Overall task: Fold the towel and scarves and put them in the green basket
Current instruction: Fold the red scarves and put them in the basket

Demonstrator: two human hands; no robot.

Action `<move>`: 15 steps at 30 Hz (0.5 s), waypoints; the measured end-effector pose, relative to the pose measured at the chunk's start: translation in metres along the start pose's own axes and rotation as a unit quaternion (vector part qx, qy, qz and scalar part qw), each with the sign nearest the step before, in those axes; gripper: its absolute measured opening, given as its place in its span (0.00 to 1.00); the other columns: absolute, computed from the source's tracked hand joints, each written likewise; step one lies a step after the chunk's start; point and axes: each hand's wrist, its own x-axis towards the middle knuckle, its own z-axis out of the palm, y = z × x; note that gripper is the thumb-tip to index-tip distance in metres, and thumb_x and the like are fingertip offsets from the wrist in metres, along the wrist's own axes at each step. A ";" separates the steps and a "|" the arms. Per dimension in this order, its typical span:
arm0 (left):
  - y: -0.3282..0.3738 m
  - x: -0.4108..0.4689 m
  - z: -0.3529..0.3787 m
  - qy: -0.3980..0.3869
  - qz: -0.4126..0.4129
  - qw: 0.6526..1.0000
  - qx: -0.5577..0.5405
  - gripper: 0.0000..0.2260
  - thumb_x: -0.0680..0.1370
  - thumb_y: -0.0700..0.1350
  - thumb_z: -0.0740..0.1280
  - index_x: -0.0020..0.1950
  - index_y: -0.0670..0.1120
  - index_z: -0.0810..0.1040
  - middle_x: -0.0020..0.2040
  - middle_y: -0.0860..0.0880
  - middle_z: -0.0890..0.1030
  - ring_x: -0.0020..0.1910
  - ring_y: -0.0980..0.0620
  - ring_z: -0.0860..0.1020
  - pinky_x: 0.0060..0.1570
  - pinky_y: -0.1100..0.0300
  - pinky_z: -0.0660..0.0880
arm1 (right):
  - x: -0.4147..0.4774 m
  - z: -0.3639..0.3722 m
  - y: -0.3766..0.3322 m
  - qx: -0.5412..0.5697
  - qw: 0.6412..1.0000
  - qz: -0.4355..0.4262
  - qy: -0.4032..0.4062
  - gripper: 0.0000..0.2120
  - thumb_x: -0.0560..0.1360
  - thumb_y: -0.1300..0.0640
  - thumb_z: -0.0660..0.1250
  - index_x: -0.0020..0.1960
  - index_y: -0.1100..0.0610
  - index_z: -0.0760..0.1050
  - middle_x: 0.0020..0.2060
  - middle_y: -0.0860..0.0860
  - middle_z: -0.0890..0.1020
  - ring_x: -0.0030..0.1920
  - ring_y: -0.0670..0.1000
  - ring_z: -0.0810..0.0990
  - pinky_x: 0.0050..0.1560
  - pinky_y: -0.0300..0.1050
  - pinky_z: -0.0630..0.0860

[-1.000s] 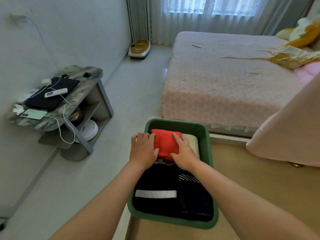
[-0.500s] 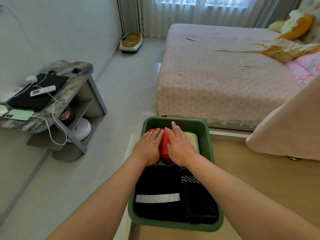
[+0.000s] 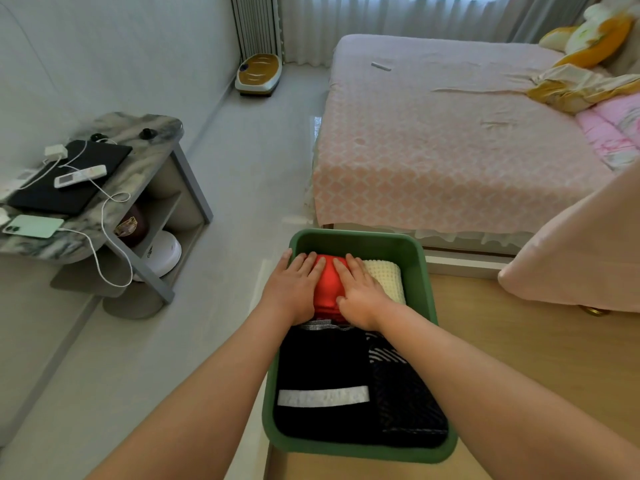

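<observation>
The green basket (image 3: 360,239) stands on a wooden table's left edge. Inside, at the far end, lies a folded red cloth (image 3: 329,285) with a folded cream towel (image 3: 386,280) to its right. A folded black scarf with a grey stripe (image 3: 322,375) and a dark patterned scarf (image 3: 405,396) fill the near part. My left hand (image 3: 294,289) lies flat on the red cloth's left side, fingers straight, little finger by the basket wall. My right hand (image 3: 358,292) presses flat on the cloth's right side, partly over the towel's edge.
A bed with a pink cover (image 3: 450,140) stands beyond the basket. A pink cloth (image 3: 581,251) hangs over the table (image 3: 519,358) at right. A side table (image 3: 114,174) at left holds a laptop, phone, remote and cables. Grey floor (image 3: 242,202) lies between.
Both hands slid from the red cloth's sides onto its top and flattened, fingers now straight. The view shifted slightly downward.
</observation>
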 end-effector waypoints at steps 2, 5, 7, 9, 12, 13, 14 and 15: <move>0.003 -0.004 -0.008 0.019 -0.007 0.999 -0.042 0.35 0.77 0.51 0.57 0.81 0.49 0.44 0.81 0.46 0.50 0.79 0.48 0.48 0.76 0.47 0.36 | -0.006 -0.011 -0.002 0.022 1.000 -0.007 0.019 0.36 0.79 0.50 0.57 0.81 0.47 0.42 0.80 0.49 0.40 0.79 0.51 0.38 0.79 0.57 0.44; 0.015 -0.013 -0.024 0.088 -0.033 0.984 -0.150 0.34 0.75 0.51 0.58 0.80 0.51 0.52 0.79 0.49 0.58 0.78 0.50 0.54 0.77 0.48 0.44 | -0.023 -0.028 -0.002 0.099 0.993 -0.011 0.067 0.31 0.81 0.45 0.57 0.80 0.46 0.50 0.80 0.48 0.48 0.80 0.51 0.46 0.79 0.55 0.48; 0.031 -0.018 -0.037 0.143 -0.040 0.964 -0.222 0.31 0.75 0.51 0.60 0.78 0.52 0.60 0.76 0.51 0.65 0.75 0.51 0.61 0.75 0.50 0.55 | -0.037 -0.041 0.003 0.129 0.985 -0.018 0.110 0.28 0.81 0.43 0.58 0.79 0.46 0.57 0.79 0.48 0.55 0.78 0.52 0.54 0.78 0.54 0.53; 0.054 -0.021 -0.050 0.183 -0.039 0.942 -0.279 0.27 0.77 0.50 0.62 0.76 0.51 0.65 0.72 0.51 0.71 0.70 0.51 0.67 0.71 0.51 0.63 | -0.055 -0.055 0.013 0.136 0.979 -0.031 0.148 0.25 0.81 0.44 0.58 0.76 0.48 0.63 0.75 0.48 0.64 0.74 0.50 0.64 0.75 0.53 0.61; 0.098 -0.020 -0.067 0.200 -0.035 0.911 -0.358 0.21 0.79 0.51 0.62 0.72 0.50 0.69 0.64 0.52 0.76 0.64 0.52 0.73 0.66 0.52 0.70 | -0.091 -0.076 0.041 0.145 0.972 -0.026 0.185 0.21 0.81 0.45 0.59 0.73 0.47 0.68 0.68 0.46 0.72 0.64 0.48 0.74 0.67 0.51 0.71; 0.116 -0.019 -0.072 0.195 -0.025 0.908 -0.370 0.20 0.79 0.51 0.62 0.71 0.51 0.70 0.62 0.53 0.77 0.62 0.52 0.74 0.63 0.52 0.72 | -0.106 -0.082 0.055 0.147 0.970 -0.023 0.195 0.21 0.81 0.45 0.59 0.72 0.48 0.69 0.66 0.46 0.73 0.62 0.48 0.75 0.65 0.51 0.73; 0.136 -0.017 -0.076 0.190 -0.014 0.908 -0.374 0.19 0.79 0.51 0.62 0.70 0.51 0.70 0.60 0.53 0.77 0.60 0.53 0.74 0.62 0.52 0.73 | -0.120 -0.088 0.071 0.146 0.968 -0.020 0.203 0.20 0.81 0.45 0.60 0.71 0.48 0.70 0.64 0.47 0.75 0.60 0.48 0.75 0.63 0.51 0.74; 0.158 -0.015 -0.081 0.187 -0.004 0.907 -0.377 0.19 0.79 0.51 0.63 0.70 0.51 0.71 0.60 0.53 0.77 0.59 0.53 0.74 0.61 0.52 0.73 | -0.137 -0.093 0.091 0.145 0.967 -0.015 0.210 0.20 0.81 0.45 0.60 0.71 0.48 0.70 0.64 0.47 0.75 0.59 0.48 0.76 0.62 0.51 0.74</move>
